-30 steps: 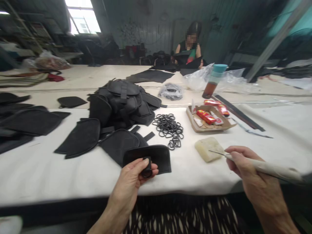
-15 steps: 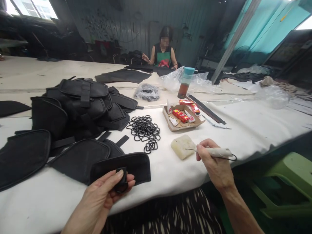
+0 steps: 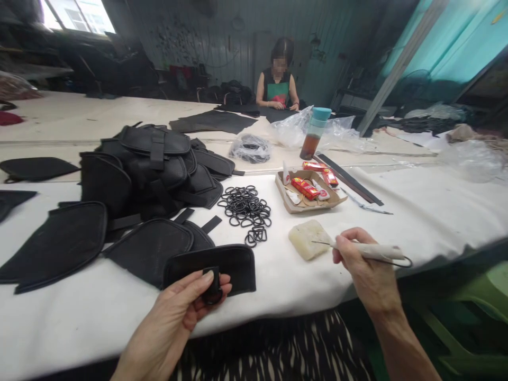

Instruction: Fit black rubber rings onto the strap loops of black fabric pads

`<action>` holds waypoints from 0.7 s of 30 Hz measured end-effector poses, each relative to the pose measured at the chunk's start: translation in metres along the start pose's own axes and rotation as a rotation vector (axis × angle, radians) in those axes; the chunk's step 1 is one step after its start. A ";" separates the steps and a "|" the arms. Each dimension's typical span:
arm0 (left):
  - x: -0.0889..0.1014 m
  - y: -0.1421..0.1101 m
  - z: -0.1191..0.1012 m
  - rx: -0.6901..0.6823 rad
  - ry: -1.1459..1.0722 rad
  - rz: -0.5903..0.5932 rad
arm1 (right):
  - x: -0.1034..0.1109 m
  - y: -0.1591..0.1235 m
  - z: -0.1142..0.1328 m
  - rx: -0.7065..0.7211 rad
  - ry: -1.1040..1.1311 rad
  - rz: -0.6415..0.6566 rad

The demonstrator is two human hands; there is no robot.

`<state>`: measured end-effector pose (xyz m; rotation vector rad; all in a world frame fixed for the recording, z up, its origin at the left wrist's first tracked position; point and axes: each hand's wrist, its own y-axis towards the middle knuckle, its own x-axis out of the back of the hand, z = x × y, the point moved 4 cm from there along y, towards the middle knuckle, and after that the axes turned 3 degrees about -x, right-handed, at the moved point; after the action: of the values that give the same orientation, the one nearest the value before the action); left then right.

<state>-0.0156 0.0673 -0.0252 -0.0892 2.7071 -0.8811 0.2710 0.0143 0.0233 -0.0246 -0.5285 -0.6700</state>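
Note:
My left hand [image 3: 186,304] pinches a short black strap tab [image 3: 211,279] between thumb and fingers, with a black D-ring [image 3: 213,299] at its lower end. Just behind, a black padded piece with piped edges [image 3: 238,270] lies by the table's front edge; its join to the tab is hidden. In my right hand [image 3: 367,270] is a white-handled awl [image 3: 381,251] with a thin metal tip and a dark loop at its rear. That tip lies at a yellowish wax-like block [image 3: 307,239]; contact is hard to tell. Black D-rings [image 3: 246,206] form a loose pile between my hands.
Black sewn pieces [image 3: 151,174] are heaped on the left. A cardboard tray [image 3: 309,206] with red boxes stands behind the block, near a blue-lidded bottle [image 3: 315,132] and a dark strip [image 3: 349,180]. Across the table sits a person [image 3: 278,90]. A green stool [image 3: 468,317] is lower right.
The view has swung right, then slightly back left. Both hands keep their holds, and the awl's tip stays at the block. Across the table, the person's hands have come together over dark material.

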 end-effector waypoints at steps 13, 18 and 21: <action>0.001 -0.012 0.007 -0.122 -0.049 0.181 | -0.081 -0.057 0.032 -0.318 0.728 0.552; 0.001 -0.015 0.006 -0.154 -0.030 0.203 | -0.110 -0.064 0.042 -0.259 0.809 0.640; 0.001 -0.017 0.006 -0.170 -0.013 0.216 | -0.115 -0.065 0.041 -0.251 0.822 0.651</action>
<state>-0.0152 0.0504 -0.0203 0.1593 2.7103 -0.5856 0.1377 0.0386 -0.0050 -0.1433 0.3599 -0.0647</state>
